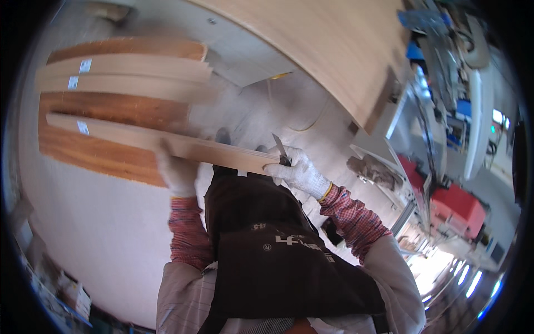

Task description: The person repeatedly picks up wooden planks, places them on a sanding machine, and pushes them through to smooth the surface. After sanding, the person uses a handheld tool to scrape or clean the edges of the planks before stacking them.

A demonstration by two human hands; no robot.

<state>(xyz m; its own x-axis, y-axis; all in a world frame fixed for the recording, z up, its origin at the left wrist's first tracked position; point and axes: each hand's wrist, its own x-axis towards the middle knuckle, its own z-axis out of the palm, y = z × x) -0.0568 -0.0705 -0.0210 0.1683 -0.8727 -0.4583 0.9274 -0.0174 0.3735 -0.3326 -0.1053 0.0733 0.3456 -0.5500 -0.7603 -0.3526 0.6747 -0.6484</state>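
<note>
A long, light wooden board (125,135) with a small white label lies across in front of me, its left part above a brown wood-grain panel (104,160). My right hand (298,167), in a white knit glove, grips the board's right end. A knife-like metal blade (278,143) sticks up from the same hand; its handle is mostly hidden. My left hand (177,169), gloved too and blurred by motion, is at the board's near edge; its fingers are indistinct. Beyond lie more light boards (137,75) with labels, on the brown panels.
A large light wooden panel (333,50) spans the top. Below me on the left is a broad pale surface (104,234). At right stand a red machine (459,208) and a bench with tools. A brown bundle (377,173) lies beneath the panel's right end.
</note>
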